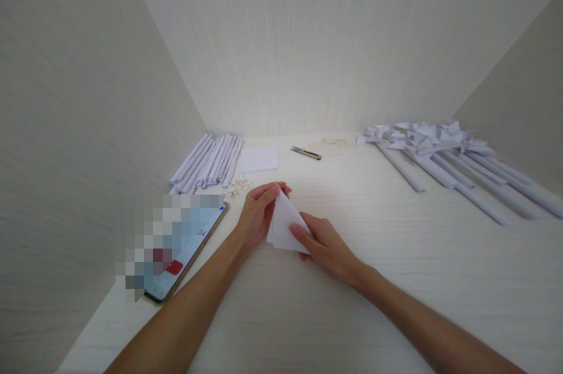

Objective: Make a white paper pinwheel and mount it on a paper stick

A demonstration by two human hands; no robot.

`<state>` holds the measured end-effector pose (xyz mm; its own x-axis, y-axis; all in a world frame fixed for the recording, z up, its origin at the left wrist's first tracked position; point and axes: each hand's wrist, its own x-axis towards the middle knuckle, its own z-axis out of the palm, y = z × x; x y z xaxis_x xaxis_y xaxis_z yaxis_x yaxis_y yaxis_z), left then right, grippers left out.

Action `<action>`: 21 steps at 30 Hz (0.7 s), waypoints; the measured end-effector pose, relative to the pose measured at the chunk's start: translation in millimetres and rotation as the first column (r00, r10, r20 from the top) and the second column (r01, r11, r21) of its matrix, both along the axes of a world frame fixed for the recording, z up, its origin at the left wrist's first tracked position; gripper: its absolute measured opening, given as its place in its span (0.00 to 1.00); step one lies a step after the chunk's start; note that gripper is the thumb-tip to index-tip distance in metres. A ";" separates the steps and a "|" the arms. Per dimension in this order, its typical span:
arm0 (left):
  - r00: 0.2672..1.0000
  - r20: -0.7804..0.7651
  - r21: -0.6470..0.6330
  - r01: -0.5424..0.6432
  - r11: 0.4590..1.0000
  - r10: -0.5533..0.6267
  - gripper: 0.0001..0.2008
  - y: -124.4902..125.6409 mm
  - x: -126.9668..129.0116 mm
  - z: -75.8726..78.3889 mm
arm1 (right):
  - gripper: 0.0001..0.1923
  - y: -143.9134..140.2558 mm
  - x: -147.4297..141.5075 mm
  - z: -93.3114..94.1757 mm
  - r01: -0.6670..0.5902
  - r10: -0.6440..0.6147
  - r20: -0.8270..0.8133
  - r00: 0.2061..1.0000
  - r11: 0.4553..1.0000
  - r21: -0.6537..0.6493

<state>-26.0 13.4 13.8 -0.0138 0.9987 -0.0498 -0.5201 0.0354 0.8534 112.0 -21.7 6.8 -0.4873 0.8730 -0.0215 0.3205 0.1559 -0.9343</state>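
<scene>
A folded white sheet of paper (288, 224), roughly triangular, is held between my two hands above the pale tabletop (272, 309). My left hand (260, 213) pinches its upper corner between thumb and fingers. On the lower right edge, my right hand (323, 242) grips the paper with the thumb on top and the fingers underneath. Beyond my hands lie a small stack of white paper squares (258, 158) and a pair of thread snips (306, 153). Little white-tipped bits (238, 186) are heaped just past my left hand.
Rolled paper sticks (213, 160) lie bundled at the back left. Paper pinwheels (428, 139) on rolled sticks are piled at the back right. A phone (189, 257), partly pixelated, leans left of my left forearm. Walls (281, 51) enclose the table's back and sides.
</scene>
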 end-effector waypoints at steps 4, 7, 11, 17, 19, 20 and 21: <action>1.000 0.002 -0.012 -0.010 1.000 0.010 0.09 -0.6 0.1 1.6 | 0.17 0.1 0.4 0.0 -0.003 0.003 0.006 1.000 1.000 0.017; 1.000 -0.004 -0.008 -0.029 1.000 0.028 0.08 -0.4 0.2 2.0 | 0.16 0.2 -0.4 -0.2 0.001 -0.001 0.030 1.000 1.000 0.016; 0.997 -0.026 0.030 -0.076 0.997 0.077 0.05 0.9 1.0 0.7 | 0.14 -0.2 -3.5 -0.6 0.041 -0.051 0.110 0.993 0.995 0.087; 0.985 -0.022 0.050 -0.172 0.984 0.173 0.03 2.1 3.7 -0.4 | 0.13 -1.9 -7.8 0.9 0.084 -0.125 0.247 0.961 0.982 0.168; 0.982 -0.029 0.050 -0.187 0.981 0.189 0.04 2.3 4.2 -0.5 | 0.13 -2.1 -8.4 2.1 0.080 -0.122 0.271 0.955 0.983 0.163; 0.980 -0.032 0.050 -0.194 0.980 0.195 0.04 2.4 4.3 -0.6 | 0.13 -2.1 -8.7 2.7 0.077 -0.120 0.281 0.952 0.984 0.160; 0.979 -0.032 0.050 -0.201 0.978 0.203 0.04 2.5 4.4 -0.7 | 0.13 -2.0 -8.8 3.3 0.075 -0.118 0.287 0.951 0.985 0.157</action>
